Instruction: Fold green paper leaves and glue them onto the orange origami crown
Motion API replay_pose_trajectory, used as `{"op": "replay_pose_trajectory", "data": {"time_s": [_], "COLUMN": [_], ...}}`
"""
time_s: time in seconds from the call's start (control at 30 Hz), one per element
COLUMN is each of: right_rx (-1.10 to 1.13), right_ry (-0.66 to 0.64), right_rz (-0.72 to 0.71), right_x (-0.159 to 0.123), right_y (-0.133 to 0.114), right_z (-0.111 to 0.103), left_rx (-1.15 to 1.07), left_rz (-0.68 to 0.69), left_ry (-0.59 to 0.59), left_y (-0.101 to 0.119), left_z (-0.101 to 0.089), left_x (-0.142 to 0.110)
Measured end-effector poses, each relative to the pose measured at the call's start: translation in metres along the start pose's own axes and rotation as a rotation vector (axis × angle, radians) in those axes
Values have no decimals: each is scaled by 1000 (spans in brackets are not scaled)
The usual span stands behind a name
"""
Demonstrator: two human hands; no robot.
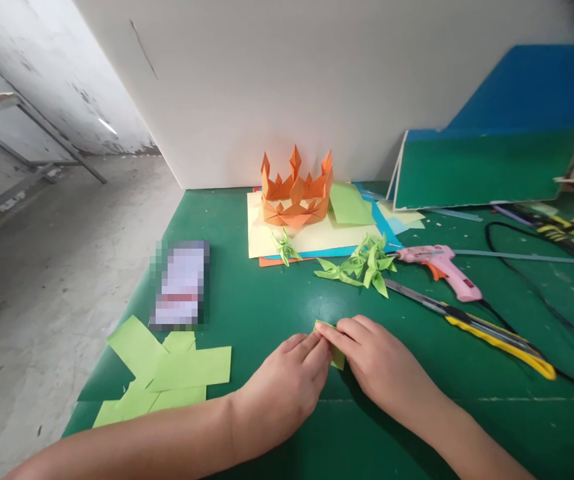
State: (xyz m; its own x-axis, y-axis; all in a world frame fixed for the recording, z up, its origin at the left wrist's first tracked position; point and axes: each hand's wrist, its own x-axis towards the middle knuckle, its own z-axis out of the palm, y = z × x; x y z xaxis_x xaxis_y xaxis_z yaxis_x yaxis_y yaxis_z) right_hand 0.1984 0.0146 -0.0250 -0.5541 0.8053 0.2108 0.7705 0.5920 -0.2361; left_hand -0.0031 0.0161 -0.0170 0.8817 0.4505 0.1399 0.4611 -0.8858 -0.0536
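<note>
Between my two hands, close to the table's front, is a small piece of light green paper (337, 358), mostly covered by my fingers. My left hand (294, 373) is closed, its fingertips pinching the paper's left side and top. My right hand (367, 347) presses an outstretched finger on the upper corner, its other fingers curled; the thumb is hidden. Just beyond lie several folded green paper pieces (367, 261) with pointed tips, and a single one (285, 248) sits apart to the left. At the left, loose green paper rectangles (191, 367) overlap in a pile.
An orange folded paper crown (297, 200) stands on stacked coloured sheets (261, 233). To the right lie a pink glue gun (439, 267) with a black cord and a yellow utility knife (501, 343). A phone (181, 287) rests near the green table's left edge. Behind stands a green-blue board (487, 167).
</note>
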Motion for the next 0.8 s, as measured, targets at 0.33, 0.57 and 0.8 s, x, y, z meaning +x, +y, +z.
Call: {"op": "replay_pose_trajectory", "data": {"time_s": [0.33, 0.57, 0.8], "right_rx": [200, 197, 254], "right_ry": [3, -22, 34], "right_rz": [106, 105, 253], "right_x": [5, 1, 1], "right_y": [4, 6, 7], "right_z": [-5, 0, 1], "left_rx": [0, -115, -469], "left_rz": [10, -13, -215], "left_ry": [19, 29, 86], "left_y": [-1, -8, -23], "left_z": [0, 0, 2], "left_x": [-1, 2, 13]}}
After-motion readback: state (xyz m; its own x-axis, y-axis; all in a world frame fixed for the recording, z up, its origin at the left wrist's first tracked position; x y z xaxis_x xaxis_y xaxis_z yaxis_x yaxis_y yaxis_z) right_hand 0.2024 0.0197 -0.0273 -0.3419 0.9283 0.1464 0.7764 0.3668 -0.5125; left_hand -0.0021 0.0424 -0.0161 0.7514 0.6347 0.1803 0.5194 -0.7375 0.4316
